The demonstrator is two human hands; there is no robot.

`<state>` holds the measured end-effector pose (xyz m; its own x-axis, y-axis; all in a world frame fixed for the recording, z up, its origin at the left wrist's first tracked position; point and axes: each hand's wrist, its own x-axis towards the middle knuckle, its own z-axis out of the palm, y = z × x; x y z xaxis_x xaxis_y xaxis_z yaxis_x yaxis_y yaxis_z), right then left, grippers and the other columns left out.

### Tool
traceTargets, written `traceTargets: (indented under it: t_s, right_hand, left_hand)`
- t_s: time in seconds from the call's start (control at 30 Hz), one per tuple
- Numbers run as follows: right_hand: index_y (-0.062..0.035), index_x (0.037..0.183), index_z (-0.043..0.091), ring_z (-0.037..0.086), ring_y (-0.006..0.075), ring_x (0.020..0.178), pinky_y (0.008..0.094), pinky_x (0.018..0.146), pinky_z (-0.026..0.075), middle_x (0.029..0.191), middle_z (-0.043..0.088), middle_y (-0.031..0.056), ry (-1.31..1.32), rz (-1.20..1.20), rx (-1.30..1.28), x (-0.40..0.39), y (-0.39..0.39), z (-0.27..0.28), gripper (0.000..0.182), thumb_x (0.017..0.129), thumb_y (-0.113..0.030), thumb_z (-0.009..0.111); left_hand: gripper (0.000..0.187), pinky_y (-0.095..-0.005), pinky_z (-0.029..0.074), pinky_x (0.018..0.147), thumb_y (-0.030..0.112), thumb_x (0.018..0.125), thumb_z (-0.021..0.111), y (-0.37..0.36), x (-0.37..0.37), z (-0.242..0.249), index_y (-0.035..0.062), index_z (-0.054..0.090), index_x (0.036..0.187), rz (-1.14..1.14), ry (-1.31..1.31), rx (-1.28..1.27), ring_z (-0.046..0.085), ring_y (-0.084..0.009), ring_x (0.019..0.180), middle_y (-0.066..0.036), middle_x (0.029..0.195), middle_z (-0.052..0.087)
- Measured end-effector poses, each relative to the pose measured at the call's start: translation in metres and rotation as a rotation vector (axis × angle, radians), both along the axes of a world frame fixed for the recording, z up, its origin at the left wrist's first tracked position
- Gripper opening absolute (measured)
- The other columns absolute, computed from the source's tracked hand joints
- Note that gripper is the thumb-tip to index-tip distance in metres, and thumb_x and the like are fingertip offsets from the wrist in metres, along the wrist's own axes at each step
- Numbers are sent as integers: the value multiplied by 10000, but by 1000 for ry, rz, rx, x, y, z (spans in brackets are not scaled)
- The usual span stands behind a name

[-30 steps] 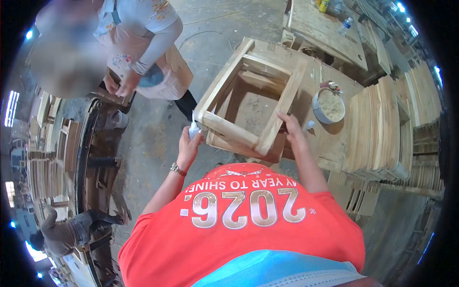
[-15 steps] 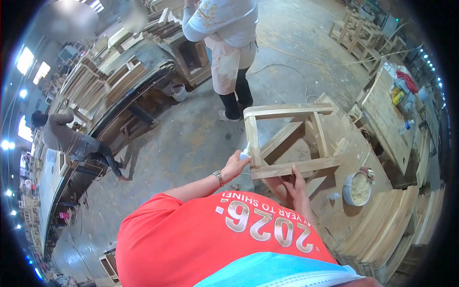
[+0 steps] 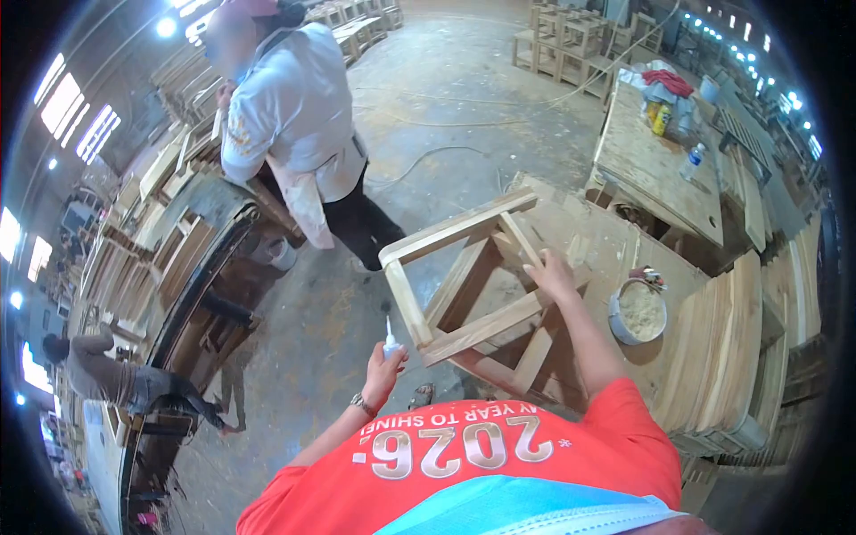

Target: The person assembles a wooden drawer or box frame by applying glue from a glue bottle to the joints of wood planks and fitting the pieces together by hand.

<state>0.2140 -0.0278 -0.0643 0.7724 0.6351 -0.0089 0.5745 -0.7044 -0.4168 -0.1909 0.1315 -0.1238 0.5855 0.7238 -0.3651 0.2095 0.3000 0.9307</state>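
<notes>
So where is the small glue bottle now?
In the head view, the glue bottle is in the left hand, beside the wooden frame's left corner.

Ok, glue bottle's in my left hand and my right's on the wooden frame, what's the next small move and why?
Probably bring the small white glue bottle in your left hand up to the near corner joint of the pale wooden square frame. Its nozzle points up just beside that corner, apart from the wood, while your right hand already steadies the far rail.

I see the wooden frame (image 3: 468, 285) on the workbench (image 3: 615, 250), a bowl (image 3: 638, 312) to its right, stacked boards (image 3: 722, 348) further right.
</notes>
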Motion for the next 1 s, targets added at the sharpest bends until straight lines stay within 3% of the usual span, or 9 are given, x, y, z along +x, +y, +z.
traceTargets:
  t_s: [0.1, 0.3, 0.37, 0.47, 0.53, 0.63, 0.73, 0.83, 1.0]
  right_hand:
    - [21, 1305, 524, 560, 376, 1206, 463, 1030, 452, 1281, 587, 243, -311, 31, -76, 25, 12, -14, 735, 818, -490, 728]
    - [64, 1315, 533, 597, 367, 1189, 447, 1046, 450, 1264, 616, 263, 86, -46, -143, 58, 8, -30, 953, 686, -605, 792]
    - [77, 1268, 569, 640, 336, 1133, 423, 992, 487, 1245, 631, 264, 151, -22, -225, 61, 12, -27, 942, 675, -617, 800]
    - [5, 1182, 658, 657, 183, 1011, 322, 836, 512, 1078, 705, 100, 597, 20, -298, 45, 6, 3, 765, 713, -580, 805]
    - [-34, 1185, 668, 648, 162, 981, 321, 815, 503, 1064, 705, 62, 960, 62, 74, 39, -12, -5, 632, 787, -512, 779]
    - [-40, 1258, 627, 647, 195, 977, 362, 860, 496, 1115, 693, 74, 729, -8, -65, 11, -10, 14, 592, 835, -434, 757]
    - [-9, 1234, 627, 669, 233, 957, 435, 828, 534, 1085, 695, 116, 1000, -67, 29, -20, -17, 11, 458, 895, -301, 726]
    - [-2, 1252, 562, 647, 209, 799, 386, 654, 538, 1021, 685, 91, 936, -95, 176, -53, -25, -40, 512, 887, -311, 747]
    - [-25, 1191, 557, 618, 217, 791, 414, 709, 527, 974, 646, 115, 832, -79, 26, -159, 11, -22, 485, 860, -296, 784]
  left_hand:
    - [278, -300, 529, 732, 279, 966, 640, -11, -10, 8, 45, 531, 1067, 31, 17, 25, 651, -125, 869, -49, 950, 678]
    - [241, -286, 527, 719, 251, 975, 640, -34, -53, 2, 63, 529, 1077, 146, 22, -28, 665, -116, 899, -39, 971, 681]
    - [245, -281, 524, 713, 244, 977, 637, -41, -71, 0, 57, 521, 1084, 201, 21, -71, 665, -115, 889, -38, 970, 679]
    - [260, -279, 522, 707, 246, 974, 640, -44, -92, -4, 51, 513, 1091, 234, 2, -104, 668, -118, 888, -42, 976, 678]
    - [271, -276, 520, 704, 247, 971, 644, -36, -96, 0, 48, 510, 1098, 261, 5, -88, 669, -119, 890, -47, 982, 677]
    - [297, -271, 519, 699, 243, 961, 658, -16, -103, 4, 40, 504, 1114, 261, -22, -47, 674, -127, 901, -61, 996, 675]
    - [310, -271, 522, 707, 247, 951, 667, 9, -123, 23, 42, 506, 1119, 264, -86, 1, 676, -129, 918, -56, 988, 681]
    - [301, -271, 523, 709, 243, 953, 662, 38, -175, 22, 45, 504, 1115, 307, -161, 18, 676, -127, 923, -57, 1010, 691]
    - [308, -278, 528, 721, 239, 958, 653, 78, -284, 1, 66, 483, 1147, 469, -136, 14, 679, -130, 926, -65, 1052, 703]
